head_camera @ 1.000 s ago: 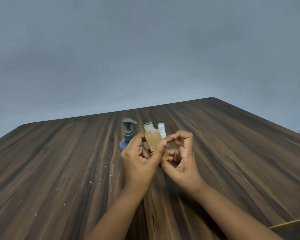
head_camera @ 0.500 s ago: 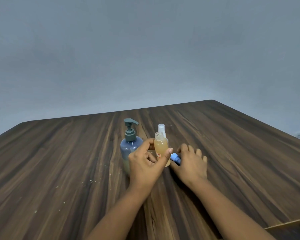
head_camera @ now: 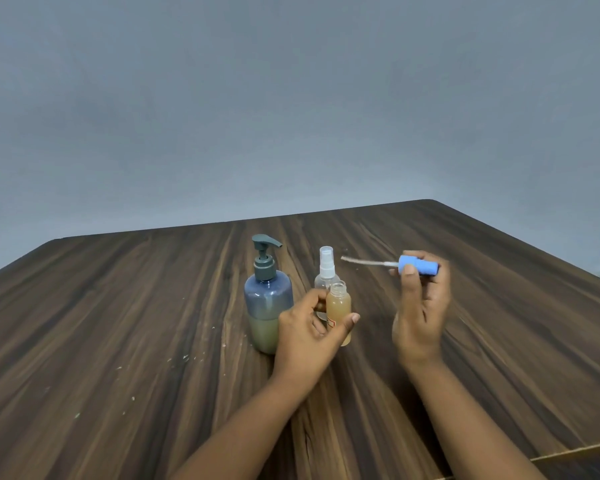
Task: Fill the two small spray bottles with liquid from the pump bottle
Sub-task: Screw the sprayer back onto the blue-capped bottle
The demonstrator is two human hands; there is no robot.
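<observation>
A blue pump bottle [head_camera: 268,299] with a grey-green pump stands on the wooden table [head_camera: 118,323], its lower part holding yellowish liquid. Just right of it, my left hand [head_camera: 309,334] grips a small open-necked spray bottle [head_camera: 338,306] filled with amber liquid, standing upright on the table. Behind it stands a second small clear spray bottle [head_camera: 326,268] with its white sprayer on; it looks empty. My right hand [head_camera: 420,306] is raised to the right and pinches a blue spray cap [head_camera: 417,265], held sideways with its dip tube pointing left.
Small white specks lie scattered on the table left of the pump bottle. A grey wall rises behind the table's far edge. A light-coloured edge [head_camera: 575,450] shows at the lower right corner.
My right hand has picked the blue spray cap up from the table beside the amber bottle and lifted it up and to the right. My left hand still holds the amber bottle.
</observation>
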